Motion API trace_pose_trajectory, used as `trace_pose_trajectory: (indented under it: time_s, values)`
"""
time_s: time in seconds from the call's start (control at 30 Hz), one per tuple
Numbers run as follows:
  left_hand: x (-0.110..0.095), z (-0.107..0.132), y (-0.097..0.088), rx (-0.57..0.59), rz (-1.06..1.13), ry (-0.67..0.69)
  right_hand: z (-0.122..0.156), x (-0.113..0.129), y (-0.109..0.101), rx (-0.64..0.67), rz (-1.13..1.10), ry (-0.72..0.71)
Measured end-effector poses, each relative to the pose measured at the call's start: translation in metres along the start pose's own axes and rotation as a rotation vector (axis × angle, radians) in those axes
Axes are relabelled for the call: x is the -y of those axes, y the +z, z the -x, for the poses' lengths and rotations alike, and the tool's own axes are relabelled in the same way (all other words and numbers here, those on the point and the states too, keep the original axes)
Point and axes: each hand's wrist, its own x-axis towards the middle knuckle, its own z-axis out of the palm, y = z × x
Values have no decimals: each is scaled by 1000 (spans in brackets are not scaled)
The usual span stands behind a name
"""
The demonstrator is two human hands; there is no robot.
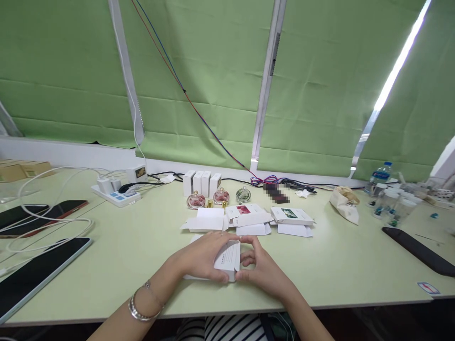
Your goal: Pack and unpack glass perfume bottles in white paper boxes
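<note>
Both hands hold a small white carton [228,259] with fine print on its side, just above the pale green table [142,255]. My left hand [202,255], with a silver bracelet on the wrist, wraps over its left side. My right hand [261,267] grips its right end with bent fingers. Behind them lie several flattened and half-folded white cartons [249,220], one with a red picture and one with a green picture [291,215]. Three small round glass bottles [221,196] stand further back, two pink and one green.
Upright white boxes [201,182] line the back. A power strip [115,194] with chargers and white cables sits at left, beside phones [42,213] and a tablet [39,272]. A dark phone [419,251], a paper bag [344,201], jars and a water bottle [380,175] are at right.
</note>
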Motion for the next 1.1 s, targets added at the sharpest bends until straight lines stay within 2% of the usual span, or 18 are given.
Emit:
trace_pose_trajectory:
  time_s: [0.17, 0.47, 0.67, 0.97, 1.1]
  values:
    - [3, 0, 1, 4, -17, -34, -4, -6, 1, -34, -7, -21]
    - [6, 0, 1, 26, -32, -49, -3, 0, 0, 17, 239, -198]
    - [6, 0, 2, 24, -18, -72, -2, 2, 0, 48, 247, -185]
    - [7, 0, 3, 22, -24, -78, 2, 1, -2, 68, 227, -262]
    - [6, 0, 2, 24, -33, -78, 1, -2, 0, 38, 210, -198]
